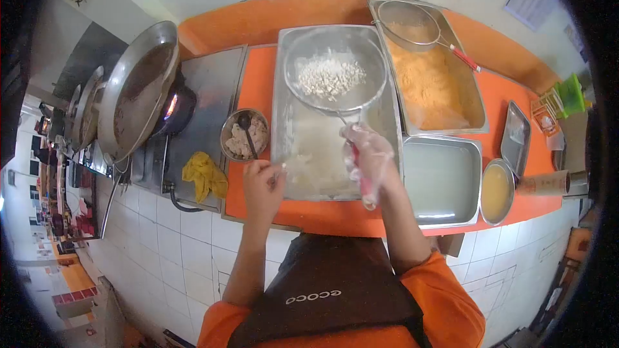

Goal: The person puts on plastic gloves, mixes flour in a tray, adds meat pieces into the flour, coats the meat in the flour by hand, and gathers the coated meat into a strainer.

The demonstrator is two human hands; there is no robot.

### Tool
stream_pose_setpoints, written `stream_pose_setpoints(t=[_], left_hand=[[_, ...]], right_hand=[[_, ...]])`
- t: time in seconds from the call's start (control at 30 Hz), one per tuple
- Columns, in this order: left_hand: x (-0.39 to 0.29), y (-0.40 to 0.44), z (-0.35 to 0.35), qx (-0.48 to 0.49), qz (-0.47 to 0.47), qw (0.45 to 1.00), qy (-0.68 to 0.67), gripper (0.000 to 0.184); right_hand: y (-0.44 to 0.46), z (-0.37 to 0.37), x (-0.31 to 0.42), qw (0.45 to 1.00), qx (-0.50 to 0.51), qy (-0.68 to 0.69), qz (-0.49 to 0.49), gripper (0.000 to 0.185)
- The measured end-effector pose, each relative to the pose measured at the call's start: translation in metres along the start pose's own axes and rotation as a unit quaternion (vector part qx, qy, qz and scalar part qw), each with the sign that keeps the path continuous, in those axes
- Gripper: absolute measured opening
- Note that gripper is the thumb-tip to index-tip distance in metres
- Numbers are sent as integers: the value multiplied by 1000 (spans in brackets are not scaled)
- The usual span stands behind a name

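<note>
My right hand (371,158), in a clear plastic glove, grips the red handle of a large round sieve (306,100). Pale crumbly lumps (332,79) lie on the sieve's mesh. Beneath it is a deep metal tray (279,113) with white flour (319,154) on its bottom. My bare left hand (263,183) is closed at the tray's left edge, a whitish bit at its fingertips. A black spoon (247,130) stands in a bowl of pale, wet-looking pieces (258,130). Its handle reaches my left hand, but whether my fingers hold it is unclear.
A wok (138,90) sits by a lit burner (173,106) at left, near a yellow cloth (205,174). Right of the tray are orange crumbs (422,84) under a second sieve (409,24), a tray of cloudy liquid (442,177) and a bowl of yellow liquid (496,190).
</note>
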State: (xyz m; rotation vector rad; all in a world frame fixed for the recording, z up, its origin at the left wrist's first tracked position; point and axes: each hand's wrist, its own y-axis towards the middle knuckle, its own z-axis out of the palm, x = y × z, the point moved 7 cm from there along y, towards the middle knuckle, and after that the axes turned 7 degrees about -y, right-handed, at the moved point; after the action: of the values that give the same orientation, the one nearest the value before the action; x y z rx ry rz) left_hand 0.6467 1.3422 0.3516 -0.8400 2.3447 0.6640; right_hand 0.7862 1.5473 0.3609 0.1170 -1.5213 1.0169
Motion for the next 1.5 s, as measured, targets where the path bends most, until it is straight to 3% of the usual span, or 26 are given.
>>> stream_pose_setpoints(t=[0.03,0.13,0.2,0.3,0.4,0.43,0.53,0.63,0.73,0.77,0.83,0.93,1.0,1.07,1.27,1.37,1.47,1.5], left_hand=[[-1,4,-1,-2,-1,1000,-6,14],[-10,31,-9,-4,6,999,-33,13],[-23,48,-20,-9,12,997,-73,13],[-17,82,-19,26,-38,988,-146,16],[7,126,-9,42,-34,995,-80,20],[6,139,-5,49,-24,995,-88,21],[8,193,12,69,4,994,-90,23],[5,253,31,65,22,996,-62,25],[35,296,67,53,77,984,-153,39],[42,294,72,28,89,985,-142,44],[35,277,69,-21,116,986,-115,54],[-9,211,48,-3,123,968,-218,58],[-15,181,30,-34,96,975,-198,55],[-18,137,11,-61,71,976,-198,53],[-83,37,-61,-148,81,973,-159,48],[-96,-11,-74,-175,94,970,-137,45],[-107,-66,-74,-193,73,968,-145,43],[-108,-79,-70,-203,79,965,-146,42]], right_hand=[[16,2,-7,999,-11,4,-34,19],[23,-5,1,999,28,27,22,20],[5,-10,4,1000,19,16,-6,21],[17,-15,-25,999,14,44,-27,23],[-5,-27,-8,1000,-9,26,-6,23],[-12,-33,-6,1000,7,-6,25,21],[-46,-51,6,998,-56,-6,-8,21],[-69,-68,7,994,-89,36,42,23],[-74,-83,-1,995,-93,25,-25,24],[-80,-85,-4,996,-90,16,-4,26],[-100,-85,-8,996,-82,2,37,31],[-133,-81,-19,993,-65,-34,89,29],[-121,-80,-47,995,6,-79,54,28],[-100,-61,-69,986,73,-66,138,27],[-70,-39,-131,994,104,-15,39,15],[-95,-41,-94,976,174,63,118,14],[-96,-59,-108,970,206,36,121,16],[-111,-72,-101,976,204,12,78,19]])
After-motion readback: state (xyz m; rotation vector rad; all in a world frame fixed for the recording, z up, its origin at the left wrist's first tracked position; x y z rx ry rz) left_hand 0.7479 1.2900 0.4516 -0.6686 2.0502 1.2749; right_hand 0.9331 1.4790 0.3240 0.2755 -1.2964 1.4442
